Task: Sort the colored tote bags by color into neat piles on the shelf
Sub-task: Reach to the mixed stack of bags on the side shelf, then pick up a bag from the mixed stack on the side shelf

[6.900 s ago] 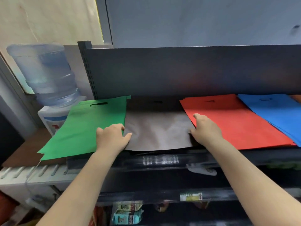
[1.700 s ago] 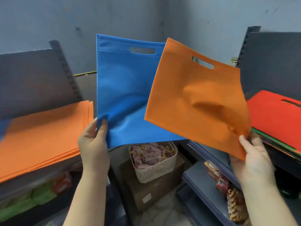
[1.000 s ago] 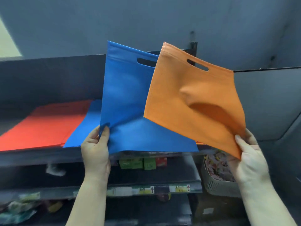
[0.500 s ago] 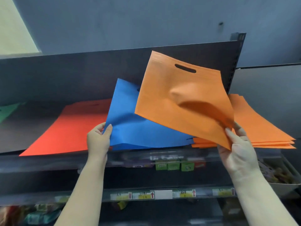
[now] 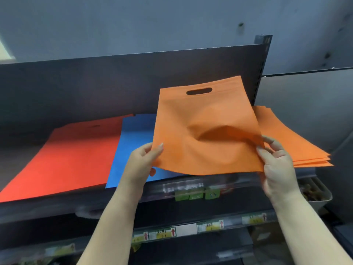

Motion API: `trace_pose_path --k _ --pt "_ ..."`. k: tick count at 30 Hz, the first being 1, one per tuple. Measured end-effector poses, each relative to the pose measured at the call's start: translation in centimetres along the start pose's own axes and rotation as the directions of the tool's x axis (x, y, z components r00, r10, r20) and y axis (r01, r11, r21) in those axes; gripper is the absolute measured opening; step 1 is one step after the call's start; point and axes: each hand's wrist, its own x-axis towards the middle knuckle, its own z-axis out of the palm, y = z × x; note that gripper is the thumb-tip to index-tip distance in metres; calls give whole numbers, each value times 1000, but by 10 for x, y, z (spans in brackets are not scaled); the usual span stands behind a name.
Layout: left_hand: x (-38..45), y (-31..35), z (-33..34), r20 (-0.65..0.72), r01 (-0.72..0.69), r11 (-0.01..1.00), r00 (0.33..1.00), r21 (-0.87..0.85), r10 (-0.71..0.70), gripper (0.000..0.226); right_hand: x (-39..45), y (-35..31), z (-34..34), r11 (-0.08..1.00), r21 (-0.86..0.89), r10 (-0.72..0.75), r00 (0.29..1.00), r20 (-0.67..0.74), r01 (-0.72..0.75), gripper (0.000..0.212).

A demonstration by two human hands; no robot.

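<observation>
An orange tote bag (image 5: 206, 134) is held in the air just left of the orange pile (image 5: 294, 142), pinched at its lower left corner by the left hand (image 5: 141, 165) and at its lower right corner by the right hand (image 5: 277, 165). Being limp and already buckled near the middle, it could be laid down creased or skewed, partly overlapping the blue pile (image 5: 133, 150) left of the orange pile.

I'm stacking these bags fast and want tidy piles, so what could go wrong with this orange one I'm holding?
The orange bag, held at both lower corners by the left hand and right hand, is buckled in the middle, so it may land creased. The orange pile overhangs the shelf's front edge and is fanned, so another bag might slide off.
</observation>
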Motion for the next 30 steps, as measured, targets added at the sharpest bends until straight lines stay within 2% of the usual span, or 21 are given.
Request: trace_pose_path --k 1,4,7,11,14,16,18,20,22,24,26,30 --pt "-2 2 10 -36 -30 999 999 34 31 4 4 -4 -5 997 -76 -25 1000 0 25 29" --pt "-3 -10 43 -51 -116 977 991 180 127 21 18 -17 -27 961 -260 -103 994 -24 93 32" --pt "-4 -8 73 -39 -174 934 980 311 196 19 40 -27 -56 909 -387 -191 980 -55 155 25" --pt "5 -3 114 -48 -171 882 976 440 213 29 72 -35 -93 720 -669 -280 959 -38 184 8" --pt "13 -3 138 -57 -128 852 982 507 182 31 94 -39 -112 567 -808 -280 960 -4 162 11" --pt "15 -4 152 -60 -92 778 984 621 165 34 105 -37 -121 467 -876 -218 976 18 121 18" --pt "16 -4 161 -65 -26 591 989 807 133 37 112 -34 -128 336 -939 -104 994 41 74 26" --pt "14 -5 167 -81 31 385 990 922 114 39 116 -32 -133 220 -974 6 998 56 53 32" --pt "12 -2 172 -129 86 286 982 954 136 44 118 -35 -138 170 -982 28 996 84 78 37" --pt "10 3 182 -134 64 290 964 955 228 44 120 -43 -145 134 -979 -2 988 154 153 37" --pt "8 10 200 -52 -59 296 934 953 353 39 122 -56 -155 60 -964 -35 966 255 257 33" --pt "7 25 253 140 -266 239 887 934 439 31 120 -93 -192 -182 -891 -91 895 437 416 28"
